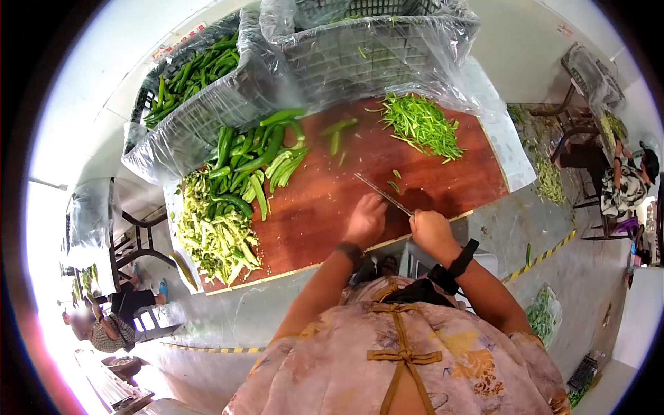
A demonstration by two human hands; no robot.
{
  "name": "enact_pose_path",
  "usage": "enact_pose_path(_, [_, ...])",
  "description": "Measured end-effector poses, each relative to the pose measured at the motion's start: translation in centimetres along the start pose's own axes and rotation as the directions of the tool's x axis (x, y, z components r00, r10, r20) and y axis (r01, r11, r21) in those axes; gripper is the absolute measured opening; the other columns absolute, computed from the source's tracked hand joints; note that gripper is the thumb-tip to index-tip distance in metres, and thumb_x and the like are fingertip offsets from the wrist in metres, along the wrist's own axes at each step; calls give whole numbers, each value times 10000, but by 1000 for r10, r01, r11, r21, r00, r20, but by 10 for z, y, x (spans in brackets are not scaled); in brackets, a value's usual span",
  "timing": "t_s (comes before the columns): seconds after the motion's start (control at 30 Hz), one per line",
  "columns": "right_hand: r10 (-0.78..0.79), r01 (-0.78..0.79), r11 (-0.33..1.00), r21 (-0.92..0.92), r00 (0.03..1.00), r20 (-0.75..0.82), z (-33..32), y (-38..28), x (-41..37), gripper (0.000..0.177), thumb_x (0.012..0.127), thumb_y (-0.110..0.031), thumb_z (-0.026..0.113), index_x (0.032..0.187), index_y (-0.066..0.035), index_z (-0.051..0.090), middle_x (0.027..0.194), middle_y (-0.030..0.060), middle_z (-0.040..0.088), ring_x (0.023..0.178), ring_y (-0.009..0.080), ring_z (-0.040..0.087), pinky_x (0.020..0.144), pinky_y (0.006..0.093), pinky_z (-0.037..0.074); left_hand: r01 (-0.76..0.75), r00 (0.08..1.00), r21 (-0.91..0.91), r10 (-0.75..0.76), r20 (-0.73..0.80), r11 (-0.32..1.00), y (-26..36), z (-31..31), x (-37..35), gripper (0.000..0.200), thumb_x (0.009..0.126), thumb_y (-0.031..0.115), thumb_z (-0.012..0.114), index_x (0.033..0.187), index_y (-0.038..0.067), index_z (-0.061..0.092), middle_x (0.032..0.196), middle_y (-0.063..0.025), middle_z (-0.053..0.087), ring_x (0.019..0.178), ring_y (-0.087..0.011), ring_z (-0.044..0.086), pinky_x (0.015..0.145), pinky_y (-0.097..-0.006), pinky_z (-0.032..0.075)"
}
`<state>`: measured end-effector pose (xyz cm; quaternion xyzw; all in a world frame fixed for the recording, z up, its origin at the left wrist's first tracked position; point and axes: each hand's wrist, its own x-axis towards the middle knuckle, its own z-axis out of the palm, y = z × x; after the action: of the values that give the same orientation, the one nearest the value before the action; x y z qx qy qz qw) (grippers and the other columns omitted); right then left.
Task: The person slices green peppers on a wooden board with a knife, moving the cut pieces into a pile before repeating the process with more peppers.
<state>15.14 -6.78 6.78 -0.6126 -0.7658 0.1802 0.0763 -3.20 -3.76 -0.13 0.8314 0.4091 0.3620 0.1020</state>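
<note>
My right hand [434, 234], at the near edge of the red-brown board [325, 200], is closed round the handle of a thin knife [384, 194]. The blade points away and to the left, seen nearly edge-on. My left hand [367, 220] is left of the blade, low over the board; it is smeared and its fingers are partly hidden. Beyond the blade lie small green pieces [393, 185]. Farther off sits a heap of thin green pepper strips [423, 128]. Whole long green peppers [266, 153] and flattened pepper pieces [287, 166] are piled at the left, above pale seedy pepper cores [214, 235].
Plastic-lined crates stand along the board's far side: the left crate [200, 104] holds green peppers, the middle crate [380, 62] shows little inside. One person [626, 173] sits at far right, another [111, 325] at far left. A bag of greens [545, 315] is on the floor.
</note>
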Motion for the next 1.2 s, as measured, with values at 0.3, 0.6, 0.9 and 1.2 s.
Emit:
enact_pose_path(0.3, [-54, 54, 999, 7, 997, 61, 16, 5, 21, 199, 828, -192, 543, 758, -12, 591, 708, 225, 605, 671, 403, 592, 612, 488, 479, 36, 999, -7, -36, 18, 999, -4, 4, -6, 276, 663, 12, 548, 932, 7, 610, 1006, -140, 561, 1032, -330, 507, 913, -388, 427])
enact_pose_path(0.6, [28, -17, 996, 93, 993, -117, 17, 2, 36, 208, 819, -208, 538, 728, -35, 609, 707, 207, 606, 691, 399, 594, 617, 497, 472, 10, 1000, -27, -11, -26, 1000, 0, 0, -2, 262, 672, 15, 555, 926, -1, 615, 1012, -131, 571, 1015, -318, 518, 892, -418, 427])
enact_pose_path(0.9, [-7, 6, 1000, 27, 1000, 31, 2, 7, -3, 202, 837, -190, 537, 790, -2, 592, 688, 216, 600, 678, 403, 592, 637, 492, 470, 26, 1000, 51, -25, -12, 998, 1, -2, 1, 181, 668, 26, 570, 847, 38, 599, 968, -110, 561, 1002, -313, 513, 850, -425, 432])
enact_pose_path(1.2, [-65, 65, 998, -11, 997, 35, 18, -2, 31, 211, 831, -185, 538, 742, -3, 595, 699, 214, 604, 687, 404, 596, 628, 490, 483, 37, 999, 14, -37, -7, 999, 1, -3, 1, 241, 665, 30, 565, 902, 29, 608, 990, -117, 562, 1010, -316, 509, 848, -426, 433])
